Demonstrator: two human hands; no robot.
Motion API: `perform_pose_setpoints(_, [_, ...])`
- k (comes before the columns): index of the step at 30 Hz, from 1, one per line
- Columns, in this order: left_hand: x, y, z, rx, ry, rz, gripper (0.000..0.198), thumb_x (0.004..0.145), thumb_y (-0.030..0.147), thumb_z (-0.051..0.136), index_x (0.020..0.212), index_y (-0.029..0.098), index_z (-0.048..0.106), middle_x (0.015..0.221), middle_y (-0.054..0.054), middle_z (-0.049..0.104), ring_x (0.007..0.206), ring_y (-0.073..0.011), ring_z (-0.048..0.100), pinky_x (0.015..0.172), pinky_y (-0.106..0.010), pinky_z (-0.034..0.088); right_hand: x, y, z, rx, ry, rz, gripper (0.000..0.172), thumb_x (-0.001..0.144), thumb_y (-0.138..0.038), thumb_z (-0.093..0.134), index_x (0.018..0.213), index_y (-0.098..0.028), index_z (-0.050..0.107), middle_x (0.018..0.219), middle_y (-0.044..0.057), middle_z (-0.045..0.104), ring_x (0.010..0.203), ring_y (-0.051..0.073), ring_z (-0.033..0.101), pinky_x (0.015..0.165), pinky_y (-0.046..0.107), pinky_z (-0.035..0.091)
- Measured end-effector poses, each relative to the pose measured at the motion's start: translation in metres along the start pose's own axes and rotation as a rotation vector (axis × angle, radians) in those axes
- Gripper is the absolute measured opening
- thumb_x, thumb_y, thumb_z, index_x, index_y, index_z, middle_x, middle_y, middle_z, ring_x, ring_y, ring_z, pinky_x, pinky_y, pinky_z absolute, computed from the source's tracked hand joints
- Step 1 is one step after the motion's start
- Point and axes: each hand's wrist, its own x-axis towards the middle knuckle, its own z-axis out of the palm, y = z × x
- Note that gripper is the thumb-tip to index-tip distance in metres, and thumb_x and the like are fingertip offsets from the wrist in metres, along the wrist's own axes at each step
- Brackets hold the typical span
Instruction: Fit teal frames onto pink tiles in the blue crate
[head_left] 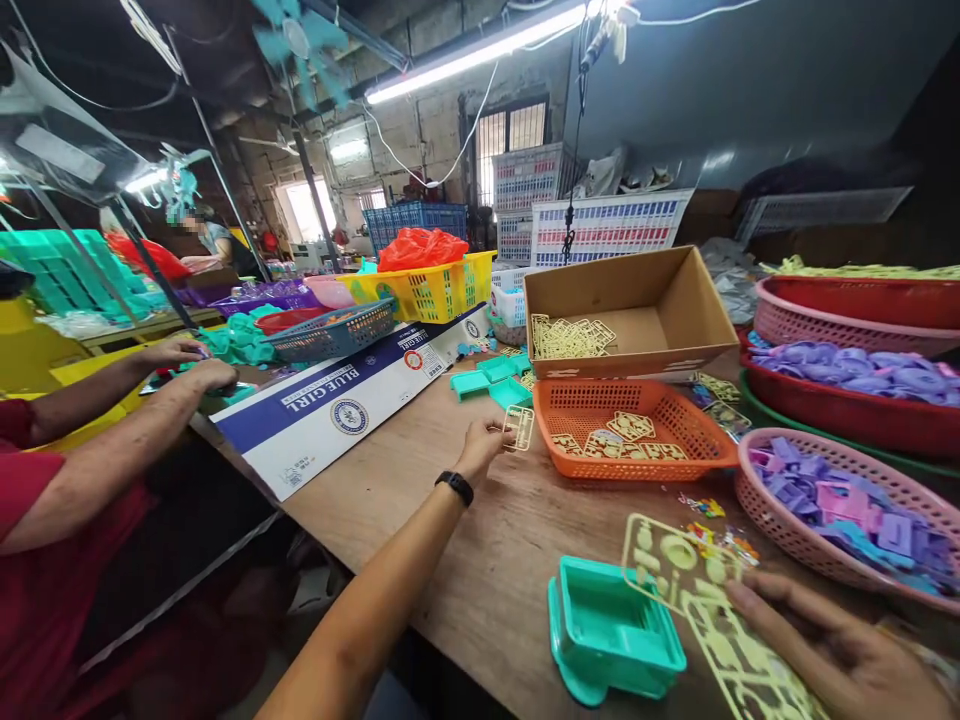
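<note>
My left hand (484, 447) reaches out over the wooden table (420, 500) and pinches a small pale yellow plastic frame piece (520, 427) beside the orange basket (630, 425). That basket holds several more yellow pieces. At the bottom right, my right hand (832, 650) grips a larger pale yellow plastic parts frame (705, 590), held tilted over the table. A teal plastic box (611, 630) stands just to its left near the table's front edge.
An open cardboard box (637, 310) with yellow frames sits behind the orange basket. Pink and red baskets (847, 510) of purple pieces fill the right. Teal lids (491, 380) and a printed flat carton (337, 400) lie further left. A person in a red shirt (45, 520) works at left.
</note>
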Motion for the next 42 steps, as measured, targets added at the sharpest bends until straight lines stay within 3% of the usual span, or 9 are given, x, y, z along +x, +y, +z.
perform_pose_setpoints(3, [-0.052, 0.010, -0.011, -0.129, -0.127, 0.061, 0.030, 0.071, 0.026, 0.089, 0.086, 0.014, 0.066, 0.077, -0.005, 0.075, 0.064, -0.0144, 0.070, 0.063, -0.023, 0.052, 0.000, -0.044, 0.036, 0.172, -0.105, 0.164, 0.059, 0.050, -0.072, 0.087, 0.080, -0.021, 0.080, 0.079, 0.008, 0.077, 0.071, 0.025, 0.072, 0.056, 0.027, 0.060])
perform_pose_setpoints(7, [-0.113, 0.018, -0.015, -0.331, -0.356, 0.119, 0.054, 0.060, 0.047, 0.095, 0.095, 0.012, 0.072, 0.083, -0.009, 0.077, 0.068, -0.0164, 0.070, 0.065, -0.025, 0.054, -0.007, -0.087, 0.078, 0.403, -0.149, 0.224, 0.064, 0.041, -0.068, 0.093, 0.078, -0.018, 0.077, 0.072, 0.006, 0.074, 0.063, 0.020, 0.067, 0.053, 0.026, 0.056])
perform_pose_setpoints(13, [-0.156, 0.022, -0.020, -0.388, -0.457, 0.140, 0.057, 0.062, 0.057, 0.091, 0.092, 0.011, 0.077, 0.079, -0.008, 0.074, 0.070, -0.0150, 0.066, 0.068, -0.026, 0.054, -0.020, -0.086, 0.092, 0.456, -0.228, 0.181, 0.061, 0.047, -0.067, 0.093, 0.080, -0.018, 0.077, 0.073, 0.006, 0.074, 0.061, 0.019, 0.065, 0.052, 0.027, 0.053])
perform_pose_setpoints(19, [-0.167, 0.032, -0.030, -0.295, -0.470, 0.210, 0.052, 0.066, 0.059, 0.088, 0.088, 0.012, 0.078, 0.076, -0.007, 0.073, 0.066, -0.0135, 0.062, 0.064, -0.025, 0.051, -0.029, -0.087, 0.076, 0.272, -0.302, 0.069, 0.062, 0.056, -0.074, 0.086, 0.083, -0.019, 0.077, 0.076, 0.007, 0.074, 0.063, 0.021, 0.066, 0.053, 0.029, 0.053])
perform_pose_setpoints(26, [-0.175, 0.047, -0.028, -0.153, -0.671, 0.231, 0.061, 0.079, 0.072, 0.072, 0.093, 0.012, 0.076, 0.085, -0.007, 0.072, 0.074, -0.0133, 0.063, 0.068, -0.024, 0.052, -0.029, -0.097, 0.060, -0.142, -0.270, -0.289, 0.048, 0.081, -0.068, 0.065, 0.085, -0.022, 0.078, 0.075, 0.004, 0.076, 0.062, 0.021, 0.065, 0.053, 0.030, 0.049])
perform_pose_setpoints(29, [-0.174, 0.048, -0.022, -0.074, -0.725, 0.251, 0.047, 0.082, 0.057, 0.075, 0.097, 0.012, 0.074, 0.086, -0.006, 0.071, 0.071, -0.0131, 0.063, 0.065, -0.023, 0.051, -0.025, -0.093, 0.058, -0.204, -0.235, -0.349, 0.043, 0.085, -0.063, 0.062, 0.085, -0.023, 0.078, 0.076, 0.003, 0.076, 0.063, 0.020, 0.066, 0.055, 0.030, 0.048])
perform_pose_setpoints(33, [-0.163, 0.045, -0.006, 0.095, -0.587, 0.413, 0.012, 0.084, 0.022, 0.069, 0.090, 0.013, 0.074, 0.078, -0.002, 0.068, 0.066, -0.0108, 0.057, 0.060, -0.021, 0.043, -0.017, -0.077, 0.057, -0.200, 0.015, -0.440, 0.041, 0.090, -0.061, 0.060, 0.088, -0.023, 0.076, 0.081, 0.004, 0.075, 0.070, 0.021, 0.067, 0.064, 0.032, 0.051])
perform_pose_setpoints(36, [-0.156, 0.039, 0.008, 0.237, -0.451, 0.505, 0.008, 0.082, 0.011, 0.065, 0.082, 0.013, 0.073, 0.070, 0.000, 0.066, 0.063, -0.0106, 0.053, 0.058, -0.021, 0.037, -0.011, -0.059, 0.061, -0.244, 0.221, -0.621, 0.033, 0.098, -0.050, 0.057, 0.087, -0.023, 0.071, 0.084, 0.005, 0.073, 0.078, 0.022, 0.067, 0.072, 0.034, 0.052])
perform_pose_setpoints(42, [-0.149, 0.026, 0.022, 0.300, -0.412, 0.567, 0.014, 0.083, 0.013, 0.063, 0.088, 0.014, 0.075, 0.079, -0.002, 0.072, 0.071, -0.0145, 0.060, 0.063, -0.023, 0.041, -0.007, -0.024, 0.083, -0.313, 0.209, -0.971, 0.020, 0.105, -0.027, 0.048, 0.109, -0.027, 0.067, 0.098, 0.006, 0.073, 0.093, 0.023, 0.070, 0.086, 0.038, 0.058])
